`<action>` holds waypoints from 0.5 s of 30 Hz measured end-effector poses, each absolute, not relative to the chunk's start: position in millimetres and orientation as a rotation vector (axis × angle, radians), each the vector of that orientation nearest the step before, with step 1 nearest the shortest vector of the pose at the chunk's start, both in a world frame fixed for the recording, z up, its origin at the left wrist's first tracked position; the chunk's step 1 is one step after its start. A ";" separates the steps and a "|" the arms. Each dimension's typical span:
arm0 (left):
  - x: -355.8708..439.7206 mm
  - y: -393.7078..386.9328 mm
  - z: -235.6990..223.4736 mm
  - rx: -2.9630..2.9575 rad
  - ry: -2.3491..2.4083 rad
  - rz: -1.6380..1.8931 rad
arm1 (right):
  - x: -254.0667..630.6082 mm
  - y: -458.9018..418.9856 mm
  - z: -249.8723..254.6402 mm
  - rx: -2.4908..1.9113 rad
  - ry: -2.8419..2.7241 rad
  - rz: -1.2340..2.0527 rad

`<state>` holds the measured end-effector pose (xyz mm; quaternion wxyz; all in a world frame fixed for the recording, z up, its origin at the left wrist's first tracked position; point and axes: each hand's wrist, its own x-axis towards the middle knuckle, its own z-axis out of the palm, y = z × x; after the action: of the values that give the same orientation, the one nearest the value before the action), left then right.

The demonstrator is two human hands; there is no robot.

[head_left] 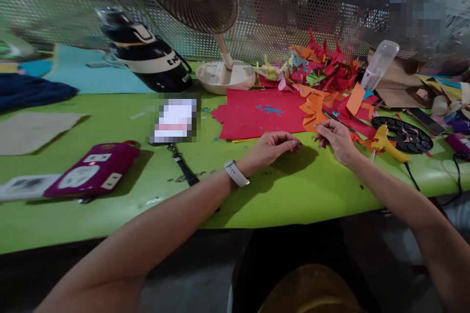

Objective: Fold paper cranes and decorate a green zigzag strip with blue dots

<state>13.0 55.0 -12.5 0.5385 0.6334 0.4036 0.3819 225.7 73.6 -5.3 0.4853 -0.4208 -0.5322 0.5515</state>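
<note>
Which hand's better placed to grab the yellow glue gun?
Right, I'd say. The right hand is nearer the yellow glue gun, which lies on its outer side; the left hand would have to reach past it. Whether the right fingers pinch something small is unclear.

tabletop (275,205) was lime green; red sheet (242,119) was flecked with blue specks (270,108). folded paper (312,111) was orange. bottle (152,58) was black, banded white. glue gun (382,144) showed yellow, watch strap (236,173) whitish, purple case (93,168) white-patched. mesh screen (271,14) was grey, hole-dotted.
</note>
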 end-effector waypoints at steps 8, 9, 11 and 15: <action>17.3 54.7 -13.4 1.464 0.954 0.894 | 220.7 69.5 -9.0 -1.019 -1.371 1.467; 17.8 54.7 -13.9 1.457 0.952 0.894 | 220.1 69.2 -9.7 -1.008 -1.380 1.485; 18.2 54.8 -15.2 1.454 0.942 0.895 | 218.9 68.4 -10.7 -0.986 -1.402 1.531; 17.6 54.7 -18.0 1.481 0.929 0.902 | 216.5 65.8 -10.8 -0.962 -1.438 1.600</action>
<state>17.6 54.7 -18.0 0.5540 0.6266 0.3933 0.3818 216.5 65.8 -10.8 0.3826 -0.3772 -0.5639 0.6272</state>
